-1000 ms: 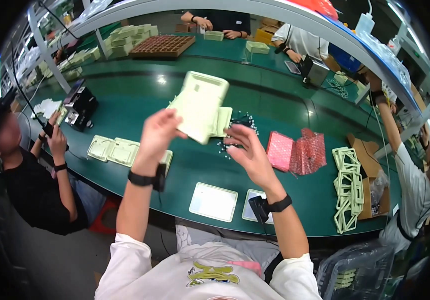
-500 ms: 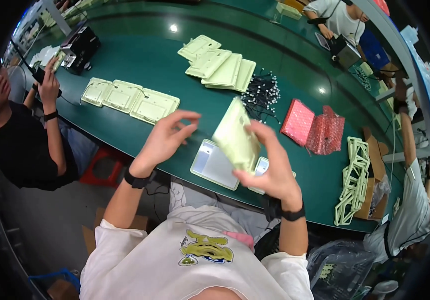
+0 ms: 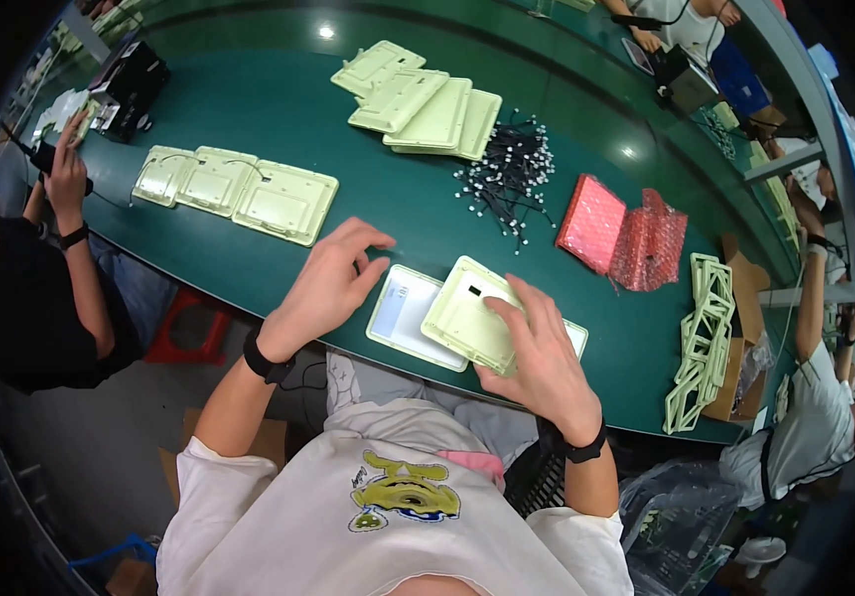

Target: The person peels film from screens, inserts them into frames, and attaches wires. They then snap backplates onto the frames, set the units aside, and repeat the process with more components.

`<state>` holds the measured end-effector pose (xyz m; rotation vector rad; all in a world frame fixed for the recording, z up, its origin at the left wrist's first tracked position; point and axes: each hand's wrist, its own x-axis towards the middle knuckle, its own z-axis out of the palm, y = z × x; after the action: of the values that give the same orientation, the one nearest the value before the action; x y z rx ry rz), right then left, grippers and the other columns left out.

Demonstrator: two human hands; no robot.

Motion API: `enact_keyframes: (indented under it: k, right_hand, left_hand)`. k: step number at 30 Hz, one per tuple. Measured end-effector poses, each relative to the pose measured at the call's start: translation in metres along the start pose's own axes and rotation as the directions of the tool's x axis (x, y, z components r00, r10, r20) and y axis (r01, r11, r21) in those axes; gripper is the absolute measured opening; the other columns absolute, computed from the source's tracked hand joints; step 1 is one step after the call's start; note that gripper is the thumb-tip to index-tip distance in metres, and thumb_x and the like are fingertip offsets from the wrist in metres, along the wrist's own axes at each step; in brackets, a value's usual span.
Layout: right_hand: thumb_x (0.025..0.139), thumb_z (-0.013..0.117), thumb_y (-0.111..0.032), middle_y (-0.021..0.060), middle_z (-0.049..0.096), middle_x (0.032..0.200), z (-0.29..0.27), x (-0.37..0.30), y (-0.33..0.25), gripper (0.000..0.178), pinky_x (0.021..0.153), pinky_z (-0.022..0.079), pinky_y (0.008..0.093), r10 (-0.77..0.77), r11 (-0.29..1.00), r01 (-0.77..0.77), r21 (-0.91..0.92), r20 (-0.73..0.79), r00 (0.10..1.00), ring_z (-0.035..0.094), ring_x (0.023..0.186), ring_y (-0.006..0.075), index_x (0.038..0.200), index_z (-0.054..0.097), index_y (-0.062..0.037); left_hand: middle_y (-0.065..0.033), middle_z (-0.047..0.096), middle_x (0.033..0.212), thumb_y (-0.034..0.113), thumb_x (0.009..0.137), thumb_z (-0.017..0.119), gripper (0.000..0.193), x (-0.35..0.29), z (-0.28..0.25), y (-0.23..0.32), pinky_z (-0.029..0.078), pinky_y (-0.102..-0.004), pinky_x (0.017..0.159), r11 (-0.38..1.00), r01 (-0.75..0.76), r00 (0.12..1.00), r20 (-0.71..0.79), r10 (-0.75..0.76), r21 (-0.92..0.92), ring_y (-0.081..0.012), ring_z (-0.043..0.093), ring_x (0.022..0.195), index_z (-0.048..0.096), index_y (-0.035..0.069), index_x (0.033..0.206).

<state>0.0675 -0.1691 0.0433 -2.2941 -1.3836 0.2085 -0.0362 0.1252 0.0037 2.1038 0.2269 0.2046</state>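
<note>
My right hand (image 3: 543, 360) grips a pale green plastic cover (image 3: 465, 316) by its right side, fingers on top and thumb along the near edge. The cover lies nearly flat, with a small dark rectangular opening in its face. Under and beside it is a flat panel with a pale frame and whitish surface (image 3: 406, 320) at the table's near edge; part of a second such panel (image 3: 576, 338) peeks out behind my right hand. My left hand (image 3: 330, 283) hovers by the first panel's left side, fingers loosely curved and apart, holding nothing.
Stacked pale green covers (image 3: 432, 111) lie ahead, beside a heap of black cables with white connectors (image 3: 509, 169). Three more covers (image 3: 284, 202) sit at left. Red bubble wrap (image 3: 591, 226), pale green frames (image 3: 698, 343) and a cardboard box (image 3: 740, 328) are at right. A co-worker (image 3: 45, 278) sits at left.
The cover in my right hand has come down and turned from a steep tilt to nearly flat above the panels. My left hand stays close by, holding nothing.
</note>
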Motion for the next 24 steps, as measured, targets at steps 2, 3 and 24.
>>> enact_keyframes:
  k: [2, 3, 24]
  right_hand:
    - [0.07, 0.089, -0.019, 0.0279, 0.049, 0.152, -0.008, -0.002, 0.013, 0.08, 0.116, 0.045, 0.0522, 0.04, 0.997, -0.042, -0.07, -0.035, 0.999, 0.052, 0.136, 0.0479, 0.142, 0.057, -0.0042]
    - [0.071, 0.088, -0.02, 0.0274, 0.051, 0.15, -0.011, 0.001, 0.022, 0.079, 0.116, 0.046, 0.0514, 0.058, 0.99, -0.066, -0.126, -0.064, 0.996, 0.053, 0.135, 0.0473, 0.142, 0.057, -0.0042]
    - [0.077, 0.086, -0.035, 0.0289, 0.062, 0.134, -0.049, 0.123, 0.105, 0.081, 0.105, 0.052, 0.0539, 0.489, 0.816, -0.531, -0.226, -0.218, 0.844, 0.059, 0.126, 0.0485, 0.144, 0.056, 0.0002]
  left_hand:
    - [-0.0121, 0.067, 0.117, 0.003, 0.097, 0.071, 0.021, 0.024, 0.003, 0.008, 0.055, -0.032, 0.071, 0.995, -0.004, 0.999, 0.048, -0.001, 0.104, -0.02, 0.068, 0.077, 0.072, 0.001, 0.118]
    - [-0.0124, 0.067, 0.116, 0.003, 0.097, 0.071, 0.019, 0.035, 0.003, 0.011, 0.055, -0.0327, 0.07, 0.986, -0.002, 0.998, 0.067, -0.009, 0.165, -0.021, 0.068, 0.075, 0.072, 0.0, 0.115]
    - [-0.0163, 0.073, 0.095, -0.003, 0.086, 0.076, 0.025, 0.136, 0.071, -0.01, 0.057, -0.0422, 0.079, 0.933, -0.166, 0.986, 0.026, 0.167, 0.32, -0.0336, 0.073, 0.088, 0.067, -0.004, 0.109]
